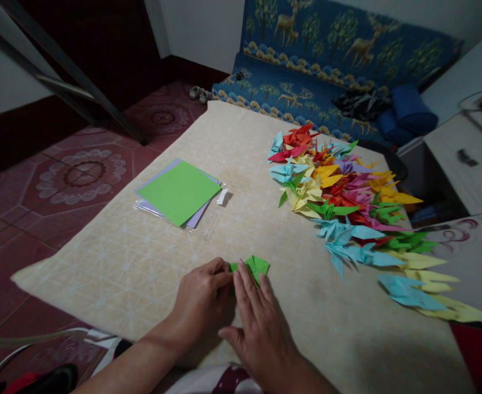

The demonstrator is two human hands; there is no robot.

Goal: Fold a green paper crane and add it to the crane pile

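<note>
A small piece of folded green paper lies on the table near its front edge, under my hands. My left hand has its fingers curled, pinching the left end of the paper. Stretched out flat, the fingers of my right hand press on the folded paper from above and hide part of it. Further back on the left rests a stack of square paper sheets, green on top with lilac beneath, on a clear plastic wrapper. Many folded paper cranes in several colours are heaped on the right.
The table has a pale patterned cloth. A blue sofa with deer stands behind it, and a white cabinet at the right. A small white paper scrap lies beside the stack. A metal ladder-like frame leans at left.
</note>
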